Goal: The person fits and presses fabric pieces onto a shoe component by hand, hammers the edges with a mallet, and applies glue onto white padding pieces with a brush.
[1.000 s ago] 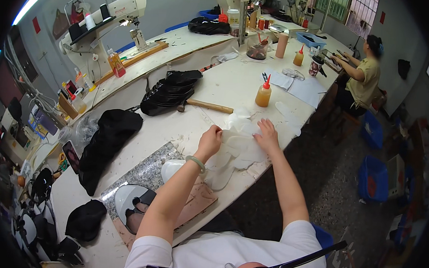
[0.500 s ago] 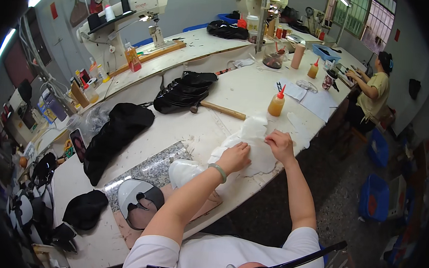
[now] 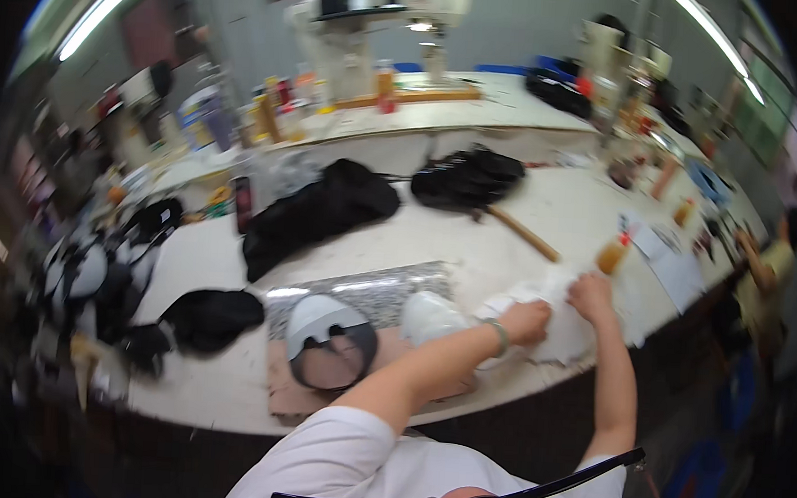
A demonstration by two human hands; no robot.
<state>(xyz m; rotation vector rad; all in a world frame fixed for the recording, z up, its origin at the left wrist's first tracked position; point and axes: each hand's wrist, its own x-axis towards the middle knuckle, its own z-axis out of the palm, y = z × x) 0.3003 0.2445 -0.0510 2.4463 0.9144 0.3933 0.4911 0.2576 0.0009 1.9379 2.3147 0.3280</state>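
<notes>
A fanned stack of thin white scalloped pieces [image 3: 563, 339] lies near the table's front right edge, blurred. My left hand [image 3: 527, 322], a pale green bangle at its wrist, rests on the stack's left part; its fingers are too smeared to read. At the far edge of the stack my right hand [image 3: 590, 296] has its fingers closed together on a white piece. Just beyond it stands an orange glue bottle [image 3: 612, 255] with a red tip. Left of my left hand sits a white curved, cup-like piece [image 3: 431, 318].
A grey-and-black shell [image 3: 331, 340] sits by a speckled stone slab [image 3: 388, 284]. A wooden-handled hammer [image 3: 525, 233] lies beyond the stack. Black bundles [image 3: 324, 209] occupy the middle and left. A sewing machine [image 3: 434, 7] stands at the back; a co-worker [image 3: 766, 277] is at far right.
The view has swung to the left, so the table appears shifted right and blurred. Both hands stay at the white pieces; my left hand looks more bunched than before.
</notes>
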